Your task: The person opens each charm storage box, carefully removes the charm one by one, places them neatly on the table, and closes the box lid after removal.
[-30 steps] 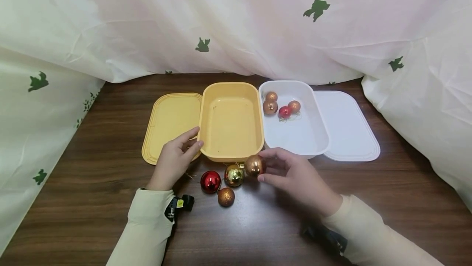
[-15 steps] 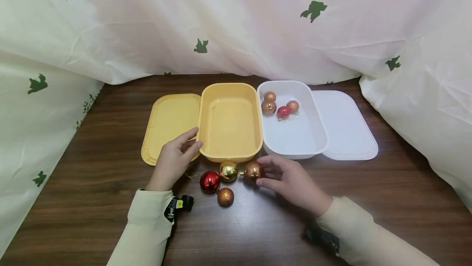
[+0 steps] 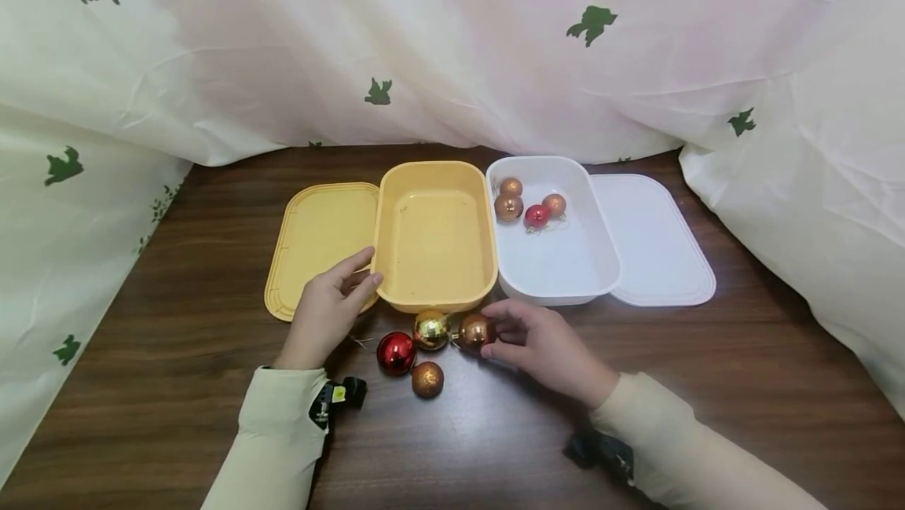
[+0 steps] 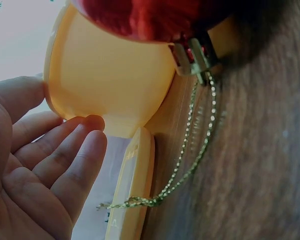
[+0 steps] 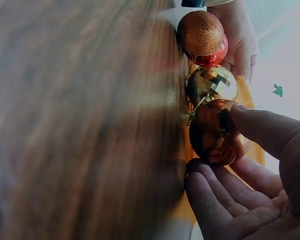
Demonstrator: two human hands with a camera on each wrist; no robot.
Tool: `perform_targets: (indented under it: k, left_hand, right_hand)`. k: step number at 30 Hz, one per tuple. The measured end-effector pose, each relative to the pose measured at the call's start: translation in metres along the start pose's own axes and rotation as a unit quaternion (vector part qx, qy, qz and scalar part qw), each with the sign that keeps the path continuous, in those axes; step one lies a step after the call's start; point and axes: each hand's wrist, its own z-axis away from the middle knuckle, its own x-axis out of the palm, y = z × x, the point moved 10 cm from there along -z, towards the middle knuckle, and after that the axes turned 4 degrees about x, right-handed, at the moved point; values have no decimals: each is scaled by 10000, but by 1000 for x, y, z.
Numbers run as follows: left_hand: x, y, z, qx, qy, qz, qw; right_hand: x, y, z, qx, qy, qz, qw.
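My right hand (image 3: 544,349) holds a shiny copper Christmas bauble (image 3: 475,333) at the table, its cap pointing left. In the right wrist view the thumb (image 5: 270,127) lies on the bauble's upper side and the fingers curve beneath it. Beside it is a mirrored gold bauble (image 3: 431,330), then a shiny red bauble (image 3: 397,354) and a glittery orange bauble (image 3: 427,379) in front. My left hand (image 3: 328,306) touches the left wall of the yellow box (image 3: 434,306) with extended thumb and fingertips. The red bauble's gold string loop (image 4: 182,170) trails along the table.
Right of the yellow box stands a white box (image 3: 562,274) holding several small baubles (image 3: 509,207). A yellow lid (image 3: 321,235) lies at the left, partly under my hand. A white lid (image 3: 657,243) lies at the right. Draped cloth (image 3: 452,46) closes off the back and sides.
My right hand has lowered the copper bauble from the yellow box's front rim towards me. The gold bauble has shifted slightly left. My left hand keeps its place at the box.
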Motion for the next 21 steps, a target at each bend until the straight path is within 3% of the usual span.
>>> perform_targets:
  k: [21]
  left_hand:
    - [0, 0, 1, -16, -52, -122, 9999]
  right_hand:
    - [1, -1, 3, 108, -15, 156, 9998]
